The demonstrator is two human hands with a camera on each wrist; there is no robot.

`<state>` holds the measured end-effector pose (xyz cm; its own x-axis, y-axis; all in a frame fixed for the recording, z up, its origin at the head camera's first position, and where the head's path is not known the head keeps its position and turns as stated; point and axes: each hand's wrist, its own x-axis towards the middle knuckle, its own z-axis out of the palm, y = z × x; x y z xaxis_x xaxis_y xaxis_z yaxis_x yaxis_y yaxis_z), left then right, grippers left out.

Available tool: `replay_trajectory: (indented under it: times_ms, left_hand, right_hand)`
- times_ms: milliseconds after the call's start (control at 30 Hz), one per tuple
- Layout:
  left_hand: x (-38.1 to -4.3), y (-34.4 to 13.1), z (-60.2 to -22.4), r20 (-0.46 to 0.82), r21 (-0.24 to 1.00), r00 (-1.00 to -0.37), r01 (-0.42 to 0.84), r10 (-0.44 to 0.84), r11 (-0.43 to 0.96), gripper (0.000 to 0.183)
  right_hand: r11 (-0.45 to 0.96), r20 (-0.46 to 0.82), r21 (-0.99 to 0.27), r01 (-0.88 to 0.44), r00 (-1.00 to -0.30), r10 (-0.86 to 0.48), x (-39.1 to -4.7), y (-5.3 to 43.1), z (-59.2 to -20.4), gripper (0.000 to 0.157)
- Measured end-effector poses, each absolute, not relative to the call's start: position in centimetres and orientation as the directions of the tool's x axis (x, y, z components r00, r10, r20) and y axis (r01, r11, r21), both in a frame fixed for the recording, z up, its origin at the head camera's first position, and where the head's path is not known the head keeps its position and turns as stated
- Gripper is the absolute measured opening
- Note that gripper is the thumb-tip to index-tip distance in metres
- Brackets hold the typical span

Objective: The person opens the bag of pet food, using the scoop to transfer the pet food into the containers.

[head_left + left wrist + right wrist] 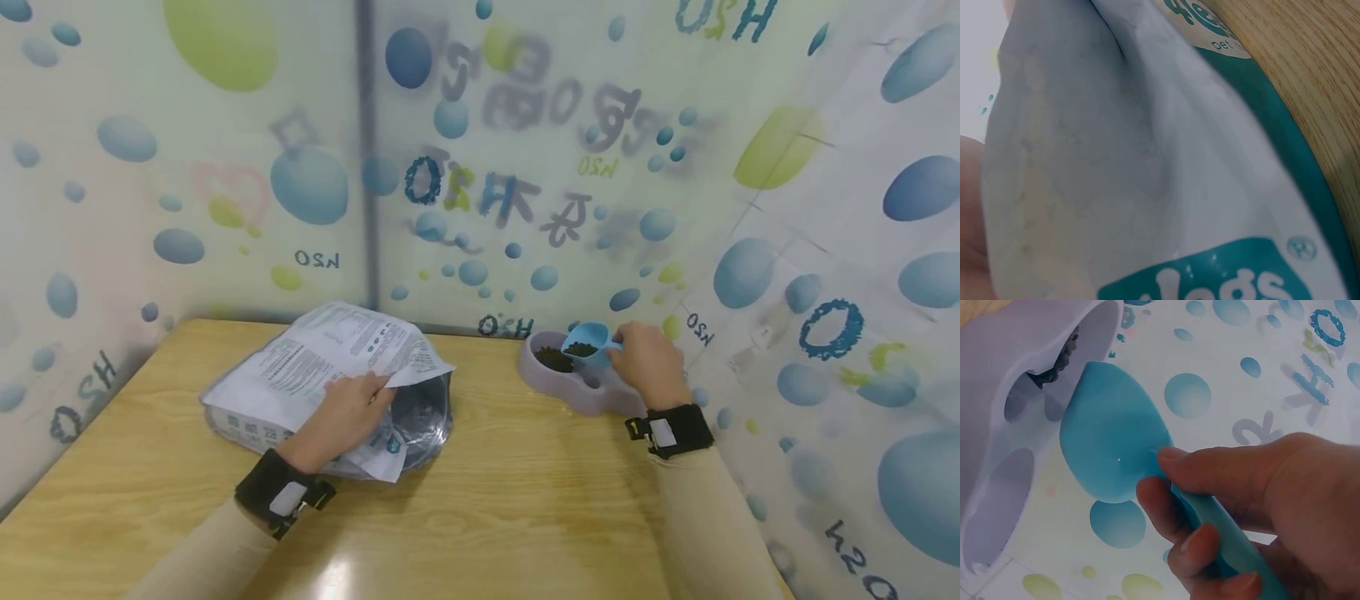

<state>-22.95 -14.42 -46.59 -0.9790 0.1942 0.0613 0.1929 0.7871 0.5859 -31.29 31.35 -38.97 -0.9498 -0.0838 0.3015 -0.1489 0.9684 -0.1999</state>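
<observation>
A white printed pet food bag (300, 358) lies on its side at left, its silvery mouth (423, 417) facing right. My left hand (347, 421) grips the upper flap at that mouth; the left wrist view is mostly filled by the bag's white and teal side (1147, 137). With curled fingers my right hand (651, 362) holds a light blue scoop (1113, 431) by its handle. Brown kibble (581, 349) sits in the scoop, tilted over the left cup of a pale purple double bowl (551, 390). More dark kibble (553, 359) lies in that cup.
Both things rest on a light wooden table (495, 500). A wall covering (465, 275) with bubble prints rises right behind the bowl, and another patterned side (825, 375) closes in on the right.
</observation>
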Motion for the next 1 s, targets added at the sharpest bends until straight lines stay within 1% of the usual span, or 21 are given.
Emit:
replay_trajectory:
  times_ms: [233, 500, 733, 1000]
  left_hand:
    - [-22.7, -14.6, -46.3, 0.050, 0.587, -0.980, 0.186, 0.194, 0.788, 0.055]
    - [-22.8, -14.7, -46.7, 0.067, 0.581, -0.979, 0.194, 0.191, 0.791, 0.055]
    - [-22.8, -14.5, -46.8, 0.075, 0.579, -0.978, 0.203, 0.196, 0.790, 0.055]
    - [-22.6, -14.5, -46.7, 0.071, 0.577, -0.978, 0.202, 0.198, 0.792, 0.055]
  right_hand:
    - [0.976, 0.267, -0.175, -0.127, -0.961, -0.077, -31.7, 30.7, -38.0, 0.022]
    - [0.981, 0.311, -0.146, -0.128, -0.947, -0.078, -31.9, 30.1, -37.6, 0.020]
    - [0.986, 0.317, -0.119, -0.117, -0.946, -0.074, -31.2, 29.5, -37.2, 0.024]
    - [0.989, 0.329, -0.099, -0.112, -0.942, -0.074, -31.0, 29.2, -37.1, 0.023]
